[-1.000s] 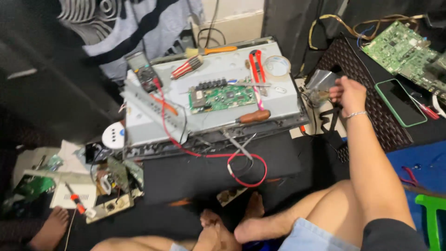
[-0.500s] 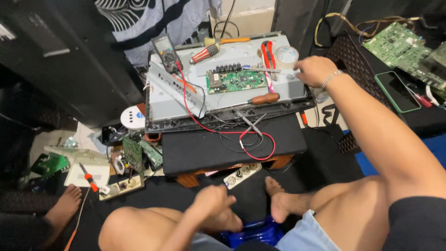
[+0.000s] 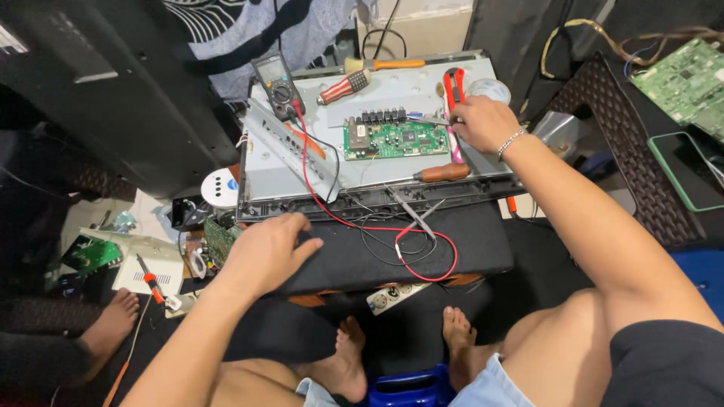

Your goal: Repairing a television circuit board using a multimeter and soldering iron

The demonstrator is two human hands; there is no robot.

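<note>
My right hand lies on a grey metal chassis, its fingers curled over red-handled pliers. The pliers sit just right of a green circuit board mounted on the chassis. My left hand rests palm down, fingers spread, on a black padded board in front of the chassis and holds nothing. A multimeter stands at the chassis's back left. Its red and black leads loop over the black board.
On the chassis lie a brown-handled screwdriver, a red-and-black screwdriver and a tape roll. A power strip is by my feet. More circuit boards and a phone are at right. Another person's foot is lower left.
My right hand moved left from the chassis's right edge onto the red pliers. My left hand came up from my legs and settled on the black board.
</note>
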